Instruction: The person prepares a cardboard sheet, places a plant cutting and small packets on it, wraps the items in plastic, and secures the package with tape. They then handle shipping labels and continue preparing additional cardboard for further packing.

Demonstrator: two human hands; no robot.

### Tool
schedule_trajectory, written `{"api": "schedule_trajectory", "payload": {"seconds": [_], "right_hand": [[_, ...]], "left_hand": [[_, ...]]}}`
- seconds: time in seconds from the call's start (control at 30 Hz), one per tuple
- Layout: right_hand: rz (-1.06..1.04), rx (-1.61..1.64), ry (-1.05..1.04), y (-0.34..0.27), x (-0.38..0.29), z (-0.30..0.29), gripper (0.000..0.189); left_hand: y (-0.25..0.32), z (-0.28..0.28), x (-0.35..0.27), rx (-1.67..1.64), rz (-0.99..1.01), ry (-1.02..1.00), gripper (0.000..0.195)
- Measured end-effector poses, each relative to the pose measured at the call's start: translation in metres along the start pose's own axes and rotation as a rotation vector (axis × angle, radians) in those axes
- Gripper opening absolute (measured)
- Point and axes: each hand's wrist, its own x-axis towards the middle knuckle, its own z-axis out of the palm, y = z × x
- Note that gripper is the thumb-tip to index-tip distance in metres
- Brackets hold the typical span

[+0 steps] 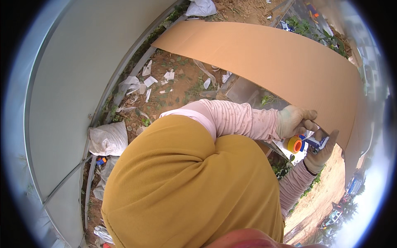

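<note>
A large brown cardboard sheet point(263, 59) spans the view in front of me and bends down at the right. My left hand point(296, 121), in a pale work glove, is at its near edge, with one finger over the face and others curled below. Just below it my right hand point(324, 152), gloved too, is wrapped around a blue-and-white tape dispenser point(316, 143), partly hidden by the fingers. Beside the dispenser, towards my body, shows a yellow tape roll point(293, 144) with an orange core. The right fingertips reach the cardboard's edge.
A tall grey panel wall point(77, 62) rises on my left. White sacks point(108, 138) lie by its foot, near a blue-and-orange tape dispenser point(101, 161). Paper scraps point(150, 81) and weeds litter the soil. Another dispenser point(311, 11) lies beyond the cardboard. Vehicles point(333, 215) stand far right.
</note>
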Motion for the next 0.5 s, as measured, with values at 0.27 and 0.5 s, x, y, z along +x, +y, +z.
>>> {"api": "schedule_trajectory", "payload": {"seconds": [0.27, 0.5], "right_hand": [[-0.436, -0.375, 0.332, -0.019, -0.066, -0.045, 0.009], [-0.579, -0.161, 0.491, -0.027, -0.193, -0.153, 0.012]], "left_hand": [[-0.04, -0.086, -0.062, -0.256, 0.056, -0.234, 0.078], [0.015, -0.177, -0.159, -0.444, 0.665, 0.418, 0.055]]}}
